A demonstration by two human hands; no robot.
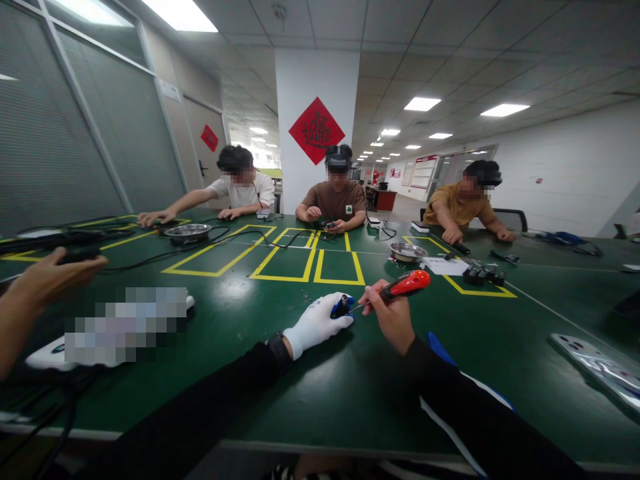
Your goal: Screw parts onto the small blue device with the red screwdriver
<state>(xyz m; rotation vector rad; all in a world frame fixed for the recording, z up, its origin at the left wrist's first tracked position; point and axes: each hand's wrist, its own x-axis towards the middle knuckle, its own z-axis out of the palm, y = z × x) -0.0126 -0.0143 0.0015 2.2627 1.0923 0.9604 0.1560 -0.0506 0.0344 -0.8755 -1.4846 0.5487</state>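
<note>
My left hand [320,325], in a white glove with blue fingertips, is closed around a small black part [342,305] above the green table [240,360]. Bare, my right hand [393,317] grips a screwdriver [407,285] with a red and black handle. The screwdriver's thin shaft points left, and its tip reaches the black part or the glove's fingers; the exact contact is too small to tell. Partly under my right forearm lies a blue and white item [441,348].
Another person's hand [55,277] holds a black object at the left. Three people sit across the table. Metal bowls [407,253] [187,232], black parts [483,275], white paper [447,266], cables and a phone [597,367] lie around. A white power strip [47,353] is at left.
</note>
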